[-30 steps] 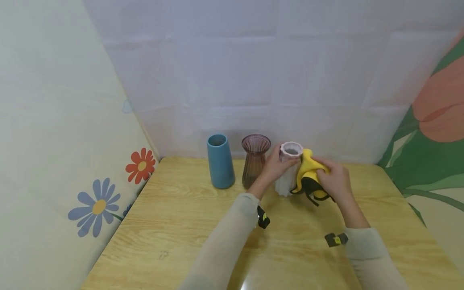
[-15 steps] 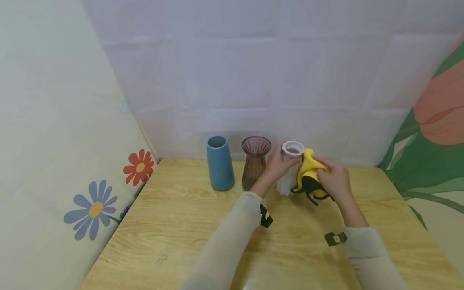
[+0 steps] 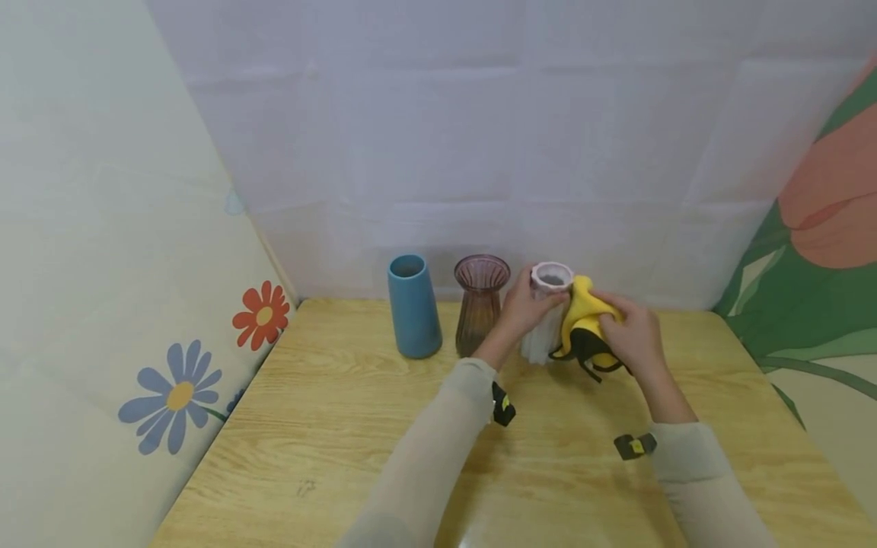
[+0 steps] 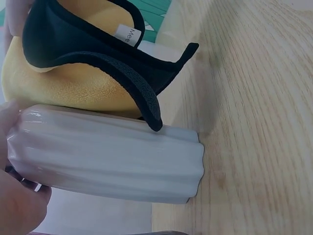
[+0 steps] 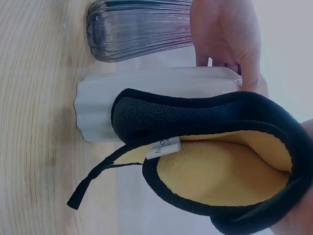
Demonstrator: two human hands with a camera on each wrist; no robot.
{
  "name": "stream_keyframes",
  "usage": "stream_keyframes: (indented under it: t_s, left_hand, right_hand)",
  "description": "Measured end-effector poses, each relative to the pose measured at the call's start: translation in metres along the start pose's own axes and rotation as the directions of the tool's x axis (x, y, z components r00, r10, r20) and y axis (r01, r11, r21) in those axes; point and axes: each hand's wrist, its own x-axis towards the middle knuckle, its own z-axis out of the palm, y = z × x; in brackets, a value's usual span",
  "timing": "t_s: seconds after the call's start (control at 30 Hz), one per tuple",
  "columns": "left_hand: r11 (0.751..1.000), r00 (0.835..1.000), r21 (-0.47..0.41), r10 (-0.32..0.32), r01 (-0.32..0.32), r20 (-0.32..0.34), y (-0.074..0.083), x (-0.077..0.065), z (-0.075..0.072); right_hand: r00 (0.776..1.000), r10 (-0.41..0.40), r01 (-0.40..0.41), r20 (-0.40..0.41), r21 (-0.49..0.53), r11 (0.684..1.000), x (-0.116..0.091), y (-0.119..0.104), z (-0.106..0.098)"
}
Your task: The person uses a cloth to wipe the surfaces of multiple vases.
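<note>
A white fluted vase with a scalloped rim stands upright on the wooden table. My left hand grips it just below the rim, thumb across the front. Against the vase's right side hangs a yellow fleece piece with black edging, pinched near its top by my right hand. In the right wrist view the black-edged opening of this fleece piece gapes, showing a yellow lining, a white label and a dangling black strap. Its body hides part of the vase there.
Left of the white vase stands a purple ribbed glass vase, close to my left wrist. Farther left is a tall blue vase. A white sheet hangs behind the table, with flower-patterned panels at both sides.
The head view shifts slightly. The white vase and the yellow fleece piece rise a little in the picture, with both hands keeping their hold.
</note>
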Motion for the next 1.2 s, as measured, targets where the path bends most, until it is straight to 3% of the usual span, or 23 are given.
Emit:
stream_keyframes:
  t_s: [0.7, 1.2]
  left_hand:
    - [0.999, 1.0, -0.037, 0.009, -0.009, 0.017, 0.0, -0.002, -0.008]
    - [0.999, 0.999, -0.044, 0.005, -0.004, 0.036, -0.007, -0.004, -0.005]
  right_hand:
    - [0.997, -0.066, 0.065, -0.029, -0.041, 0.997, 0.001, 0.004, -0.006]
    - [1.0, -0.015, 0.013, -0.017, -0.074, 0.997, -0.011, 0.011, -0.028]
